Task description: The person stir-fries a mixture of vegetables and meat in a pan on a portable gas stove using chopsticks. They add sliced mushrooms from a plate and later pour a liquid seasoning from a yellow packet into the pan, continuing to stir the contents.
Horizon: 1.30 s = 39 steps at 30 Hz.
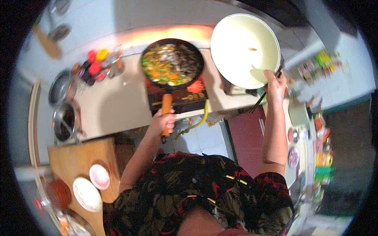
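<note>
My left hand point(163, 121) grips the orange handle of a dark frying pan point(173, 84). Chopped food in orange, green, white and dark brown point(168, 66) fills the pan, which is over a black and red cooker point(178, 101). Up at the right, my right hand point(275, 84) holds a large white bowl point(236, 50) by its rim, tilted so its inside faces the camera. A small brown bit clings inside the bowl. Dark chopsticks point(257, 103) stick out below the same hand.
Red- and yellow-capped jars point(95, 68) and two metal pots point(65, 122) stand left on the counter. A wooden table point(85, 153) at lower left bears a white bowl point(86, 194) and a pink-white one point(99, 177). A yellow hose point(203, 118) hangs below the cooker.
</note>
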Motion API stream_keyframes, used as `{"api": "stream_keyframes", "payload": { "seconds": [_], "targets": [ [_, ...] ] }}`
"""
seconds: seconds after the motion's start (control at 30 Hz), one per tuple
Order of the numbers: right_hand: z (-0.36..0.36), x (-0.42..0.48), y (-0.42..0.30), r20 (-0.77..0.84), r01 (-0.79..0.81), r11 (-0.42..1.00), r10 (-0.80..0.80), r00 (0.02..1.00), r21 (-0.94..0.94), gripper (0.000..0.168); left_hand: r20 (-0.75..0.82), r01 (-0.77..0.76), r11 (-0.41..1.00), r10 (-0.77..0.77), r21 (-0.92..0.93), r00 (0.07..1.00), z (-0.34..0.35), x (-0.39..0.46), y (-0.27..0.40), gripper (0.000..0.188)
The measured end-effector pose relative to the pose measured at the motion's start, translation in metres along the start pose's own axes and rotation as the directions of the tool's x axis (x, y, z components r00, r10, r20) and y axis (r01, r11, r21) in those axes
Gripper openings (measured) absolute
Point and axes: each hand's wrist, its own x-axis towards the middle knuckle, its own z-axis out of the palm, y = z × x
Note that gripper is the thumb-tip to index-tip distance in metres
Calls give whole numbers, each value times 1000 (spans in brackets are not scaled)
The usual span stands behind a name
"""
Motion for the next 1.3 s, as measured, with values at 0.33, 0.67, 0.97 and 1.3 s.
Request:
{"api": "stream_keyframes", "payload": {
  "seconds": [0.33, 0.67, 0.97, 1.3],
  "targets": [
    [-253, -86, 162, -653, -261, 913, 408, 638, 315, 11, -34, -33, 997, 35, 70, 999, -8, 11, 6, 23],
    [-404, -73, 452, -695, -351, 803, 594, 406, 482, 13, -277, -29, 990, 68, 140, 958, 33, 5, 0, 24],
    [-422, -44, 479, -627, -398, 731, 681, 378, 554, 24, -179, -30, 999, 32, 12, 983, 39, -5, -3, 22],
    [-230, -132, 312, -431, -456, 886, 380, 819, -85, 23, -171, -138, 990, 139, 19, 975, 62, -31, -26, 23]
  ]
}}
